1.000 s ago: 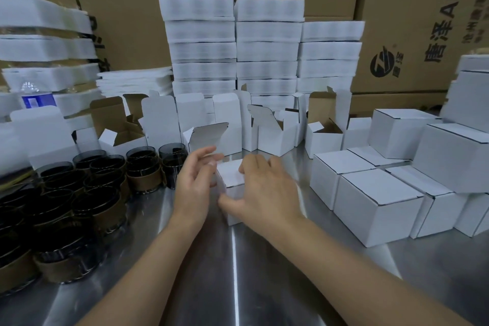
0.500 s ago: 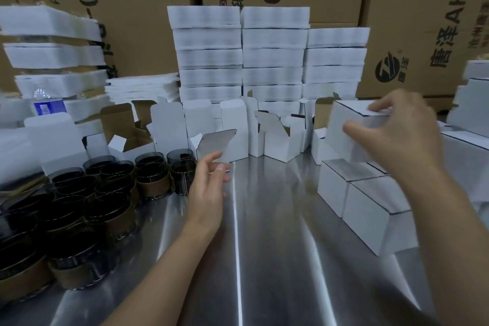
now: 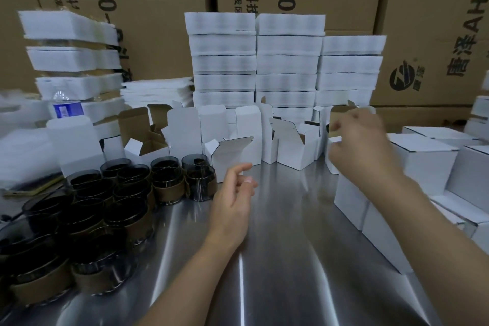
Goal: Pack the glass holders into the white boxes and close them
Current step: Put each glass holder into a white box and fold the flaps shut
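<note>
**Now between boxes: the next holder is yours to pick**

Your left hand point(image 3: 232, 198) hovers just above the surface point(image 3: 277, 259), fingers relaxed and apart, holding nothing. Just to its left stand the glass holders point(image 3: 169, 182), dark cups in brown sleeves, crowded together. Directly ahead of that hand is an open white box point(image 3: 232, 152) with its flap up, one of a row of erected boxes.

Your right hand point(image 3: 357, 140) is raised further off to the right, blurred, with its fingers curled at the back of the closed boxes point(image 3: 423, 156). A white box edge shows beside it, but I cannot tell whether you grip it or hold nothing. Beyond both hands rise stacks of flat blanks point(image 3: 288, 66).

As I read it, you are starting a fresh cycle, with no holder in hand yet. The next move calls for taking the nearest holder by its sleeve and lowering it upright into the open box. Then fold the side flaps in before tucking the lid.
</note>
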Demonstrator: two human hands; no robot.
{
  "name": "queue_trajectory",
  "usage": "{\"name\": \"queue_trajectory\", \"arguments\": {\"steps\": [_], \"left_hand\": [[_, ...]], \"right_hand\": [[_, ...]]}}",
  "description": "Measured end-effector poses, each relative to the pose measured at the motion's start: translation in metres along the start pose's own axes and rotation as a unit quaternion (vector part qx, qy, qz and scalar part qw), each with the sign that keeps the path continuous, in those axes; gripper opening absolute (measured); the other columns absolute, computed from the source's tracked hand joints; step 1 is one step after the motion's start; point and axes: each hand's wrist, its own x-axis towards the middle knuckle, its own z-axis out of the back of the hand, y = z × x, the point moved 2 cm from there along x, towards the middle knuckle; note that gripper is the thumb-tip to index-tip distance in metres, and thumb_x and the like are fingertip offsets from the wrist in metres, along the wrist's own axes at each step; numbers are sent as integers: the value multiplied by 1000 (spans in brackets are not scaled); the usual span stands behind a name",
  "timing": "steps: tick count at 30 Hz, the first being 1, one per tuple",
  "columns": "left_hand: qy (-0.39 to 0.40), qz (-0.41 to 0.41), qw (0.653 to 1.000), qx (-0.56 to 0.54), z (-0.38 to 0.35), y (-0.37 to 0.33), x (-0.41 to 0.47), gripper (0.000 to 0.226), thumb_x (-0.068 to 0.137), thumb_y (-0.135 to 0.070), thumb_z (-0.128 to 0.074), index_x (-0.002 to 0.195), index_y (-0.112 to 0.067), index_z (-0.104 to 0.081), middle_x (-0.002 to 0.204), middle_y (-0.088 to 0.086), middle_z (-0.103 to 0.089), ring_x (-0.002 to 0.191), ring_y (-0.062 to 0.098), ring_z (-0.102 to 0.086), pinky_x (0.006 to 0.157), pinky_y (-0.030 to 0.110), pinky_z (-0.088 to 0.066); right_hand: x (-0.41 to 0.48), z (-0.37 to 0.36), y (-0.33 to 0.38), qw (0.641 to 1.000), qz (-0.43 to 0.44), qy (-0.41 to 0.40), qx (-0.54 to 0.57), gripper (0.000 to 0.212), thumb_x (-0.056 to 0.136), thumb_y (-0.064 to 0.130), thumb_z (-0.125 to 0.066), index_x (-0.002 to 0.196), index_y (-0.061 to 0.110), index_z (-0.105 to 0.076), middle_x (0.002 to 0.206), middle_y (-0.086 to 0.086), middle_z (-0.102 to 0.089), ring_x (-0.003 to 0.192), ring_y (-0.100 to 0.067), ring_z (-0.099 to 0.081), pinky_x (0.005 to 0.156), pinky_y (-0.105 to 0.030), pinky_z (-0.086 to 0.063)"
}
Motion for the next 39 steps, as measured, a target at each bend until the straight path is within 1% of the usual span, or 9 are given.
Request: {"name": "queue_trajectory", "arguments": {"steps": [5,8,11,14,20,27,31,35,39], "left_hand": [[6,13,1000,11,1,1,0,29,81,-42,-39,105,-42,-55,82,-18,-65,76,-4,-58,73,28,-41],[8,17,1000,18,1,0,1,27,80,-42,-39,102,-43,-56,79,-16,-65,75,2,-58,75,30,-44],[15,13,999,39,1,0,1,29,81,-44,-37,103,-42,-56,78,-17,-65,76,3,-59,82,30,-44],[25,11,998,51,1,0,0,29,82,-45,-36,104,-41,-55,77,-18,-64,74,2,-59,78,27,-44],[41,-6,998,55,-2,-3,-2,30,82,-41,-38,107,-38,-55,81,-10,-65,75,13,-60,80,33,-47],[38,-6,998,55,-1,-4,0,32,81,-41,-40,108,-37,-56,81,-7,-66,75,16,-61,80,36,-50],[37,0,997,62,-1,-4,0,27,81,-42,-39,103,-41,-55,81,-10,-65,76,17,-62,83,39,-50],[30,5,997,66,1,-4,1,25,81,-42,-40,101,-43,-54,79,-11,-65,72,17,-61,82,40,-50],[15,7,997,71,1,-1,2,24,80,-42,-41,100,-42,-55,78,-10,-66,72,15,-62,81,38,-50]], "right_hand": [[67,-56,-5,960,-125,241,-71,41,91,20,-47,126,-1,-46,128,-18,-50,108,-31,-49,81,-28,-40],[94,-71,-26,935,-246,232,-105,60,93,32,-47,142,1,-32,152,-24,-19,137,-43,-22,108,-45,-31],[103,-80,-38,908,-351,206,-103,77,90,37,-52,151,11,-14,156,-22,14,142,-45,9,110,-57,-18],[113,-87,-51,895,-381,193,-131,79,91,38,-53,152,22,-6,154,-22,19,141,-43,14,110,-60,-11],[115,-93,-73,890,-400,193,-97,60,96,24,-43,150,14,-19,157,-15,7,141,-43,14,109,-65,-12],[118,-104,-79,927,-362,94,-17,55,91,20,-43,140,-2,-34,149,-13,-27,140,-35,-13,110,-51,-21],[121,-100,-65,934,-341,44,98,52,88,18,-47,135,-2,-39,137,-18,-40,124,-36,-44,106,-52,-33],[113,-93,-51,937,-302,79,159,47,87,32,-52,127,6,-54,131,-17,-54,120,-35,-51,95,-44,-42],[97,-79,-22,929,-304,108,184,27,85,21,-49,106,6,-57,102,-14,-62,96,-29,-57,87,-37,-41]]}}
